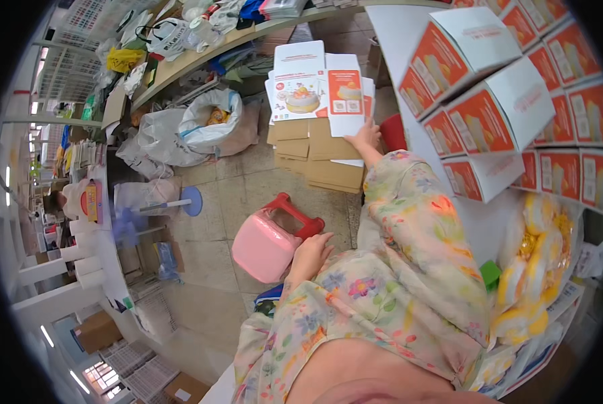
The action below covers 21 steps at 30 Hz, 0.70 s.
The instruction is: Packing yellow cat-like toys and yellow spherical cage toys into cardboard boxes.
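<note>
My right hand (365, 140) reaches forward to the lower right corner of a flattened white and orange carton (344, 94), its fingers closed on the edge. Beside that carton lies another flattened white carton (298, 84) with a picture of a yellow toy. Both rest on a stack of flattened cartons with bare brown cardboard (292, 145) showing. My left hand (309, 257) is held low before my body, fingers apart and holding nothing. Close to it stands a pink stool (266, 249) with red legs.
Standing white and orange boxes (496, 104) crowd the white table at my right. Behind them, nearer me, is a clear bag of yellow and white items (533, 269). White sacks (210, 124) sit on the floor at left, under a cluttered curved bench (200, 50).
</note>
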Available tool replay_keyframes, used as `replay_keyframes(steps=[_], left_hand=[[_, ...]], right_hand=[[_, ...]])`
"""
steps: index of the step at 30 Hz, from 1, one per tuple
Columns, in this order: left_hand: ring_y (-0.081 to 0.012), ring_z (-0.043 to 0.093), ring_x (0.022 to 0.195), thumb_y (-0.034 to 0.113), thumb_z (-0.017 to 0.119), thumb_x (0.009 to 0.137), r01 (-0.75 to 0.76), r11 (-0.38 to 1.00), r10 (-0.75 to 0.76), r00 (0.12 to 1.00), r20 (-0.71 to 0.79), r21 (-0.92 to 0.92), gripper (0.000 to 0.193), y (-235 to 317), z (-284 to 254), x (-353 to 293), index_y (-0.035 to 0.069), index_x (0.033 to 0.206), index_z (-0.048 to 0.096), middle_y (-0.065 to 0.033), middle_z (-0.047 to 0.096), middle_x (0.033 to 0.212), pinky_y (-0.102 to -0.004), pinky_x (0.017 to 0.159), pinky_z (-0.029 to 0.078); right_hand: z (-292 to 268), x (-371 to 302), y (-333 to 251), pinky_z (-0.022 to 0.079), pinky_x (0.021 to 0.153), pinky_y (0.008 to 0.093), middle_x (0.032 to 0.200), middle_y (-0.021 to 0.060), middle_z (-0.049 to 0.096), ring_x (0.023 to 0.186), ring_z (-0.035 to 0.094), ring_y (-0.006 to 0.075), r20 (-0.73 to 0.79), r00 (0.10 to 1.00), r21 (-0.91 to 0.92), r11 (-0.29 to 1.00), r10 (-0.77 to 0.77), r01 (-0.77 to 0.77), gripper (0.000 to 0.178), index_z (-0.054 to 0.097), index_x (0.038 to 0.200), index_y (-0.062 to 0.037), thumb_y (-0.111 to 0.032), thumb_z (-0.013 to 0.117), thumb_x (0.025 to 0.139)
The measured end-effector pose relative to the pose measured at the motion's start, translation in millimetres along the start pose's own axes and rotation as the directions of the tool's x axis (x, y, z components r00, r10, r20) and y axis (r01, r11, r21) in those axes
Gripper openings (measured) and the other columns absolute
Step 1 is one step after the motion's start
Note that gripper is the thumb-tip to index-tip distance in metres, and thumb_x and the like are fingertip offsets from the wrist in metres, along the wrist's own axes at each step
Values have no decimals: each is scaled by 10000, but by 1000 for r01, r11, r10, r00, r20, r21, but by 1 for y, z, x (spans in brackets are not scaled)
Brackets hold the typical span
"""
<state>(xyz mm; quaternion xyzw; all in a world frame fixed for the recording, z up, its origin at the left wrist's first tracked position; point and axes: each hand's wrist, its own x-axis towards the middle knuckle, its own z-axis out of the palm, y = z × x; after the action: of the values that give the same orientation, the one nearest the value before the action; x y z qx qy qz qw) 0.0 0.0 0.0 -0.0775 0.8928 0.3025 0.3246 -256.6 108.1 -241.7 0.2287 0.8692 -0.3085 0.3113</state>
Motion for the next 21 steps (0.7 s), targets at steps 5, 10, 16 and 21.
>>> replay_keyframes(steps=[5, 10, 16, 21], left_hand=[[-309, 582, 934, 172, 589, 836, -177, 983, 158, 951, -265, -50, 296, 31, -11, 134, 95, 1121, 583, -118, 619, 982, -387, 781, 472], [-300, 584, 934, 169, 591, 827, -159, 987, 140, 943, -302, -40, 282, 16, -39, 139, 91, 1097, 594, -116, 619, 980, -384, 780, 475], [-337, 526, 1047, 115, 660, 751, -385, 918, 387, 810, -440, 97, 452, 7, -73, 151, 90, 1187, 543, -153, 572, 1119, -383, 884, 443], [-376, 309, 1299, 117, 630, 769, -464, 674, 728, 551, -408, 575, 652, 80, -138, 149, 147, 1369, 376, -151, 345, 1400, -523, 1043, 274]], right_hand=[[-81, 119, -16, 454, 896, 456, 1241, 185, 486, 1121, 510, 357, -151, 985, -1, 997, -79, 80, 1039, 259, 1334, -108, -372, 855, 525], [-67, 131, 1, 471, 856, 404, 1119, 177, 586, 1005, 587, 303, -168, 965, 183, 956, -201, 231, 804, 433, 1194, -18, -299, 847, 564], [-101, 72, -2, 478, 788, 297, 985, 115, 637, 918, 609, 179, -171, 854, 733, 516, -491, 444, 449, 531, 1072, 40, -128, 744, 714], [-214, -66, -7, 479, 731, 290, 873, 68, 647, 814, 623, 143, -267, 614, 350, 519, -742, 780, 252, 612, 998, -40, -7, 631, 749]])
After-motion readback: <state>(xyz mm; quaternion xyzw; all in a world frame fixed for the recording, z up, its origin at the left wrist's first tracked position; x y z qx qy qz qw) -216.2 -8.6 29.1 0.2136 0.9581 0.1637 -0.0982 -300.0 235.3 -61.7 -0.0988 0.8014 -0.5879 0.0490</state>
